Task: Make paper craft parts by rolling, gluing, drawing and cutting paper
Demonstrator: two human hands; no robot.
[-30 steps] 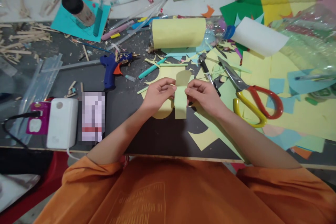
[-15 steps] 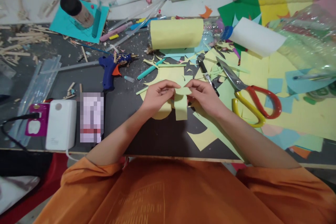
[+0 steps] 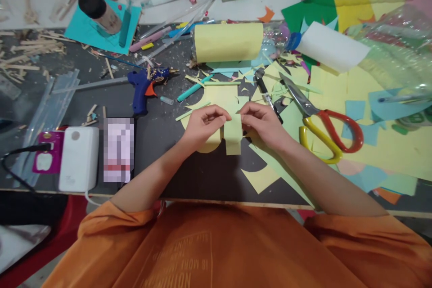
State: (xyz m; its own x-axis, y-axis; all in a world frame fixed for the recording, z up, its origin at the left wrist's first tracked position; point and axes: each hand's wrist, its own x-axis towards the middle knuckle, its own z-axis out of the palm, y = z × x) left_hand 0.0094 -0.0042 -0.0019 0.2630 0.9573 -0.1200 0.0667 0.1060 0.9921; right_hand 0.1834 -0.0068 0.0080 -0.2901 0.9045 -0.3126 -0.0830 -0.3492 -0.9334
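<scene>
A pale yellow-green paper strip (image 3: 232,139) stretches between my two hands, its lower end hanging toward the table edge. My left hand (image 3: 205,127) pinches near its upper left corner with thumb and forefinger. On the opposite side, my right hand (image 3: 262,125) is closed at the upper right corner, the exact fingertip contact partly hidden. Beneath and behind the strip lies a larger yellow paper cutout (image 3: 209,145) with a rounded lower edge. A thin rolled paper stick (image 3: 222,83) rests across the cutout's upper part.
Scissors (image 3: 320,121) with red and yellow handles lie right, beside a black marker (image 3: 268,96). A blue glue gun (image 3: 140,90) and a phone (image 3: 118,150) are left. Behind stands a paper-wrapped bottle (image 3: 228,42) on its side. Paper scraps (image 3: 261,177) surround my right forearm.
The rounded flap at the strip's top, seen between my fingers before, no longer shows; the strip looks flatter. Both hands stay in nearly the same place.
</scene>
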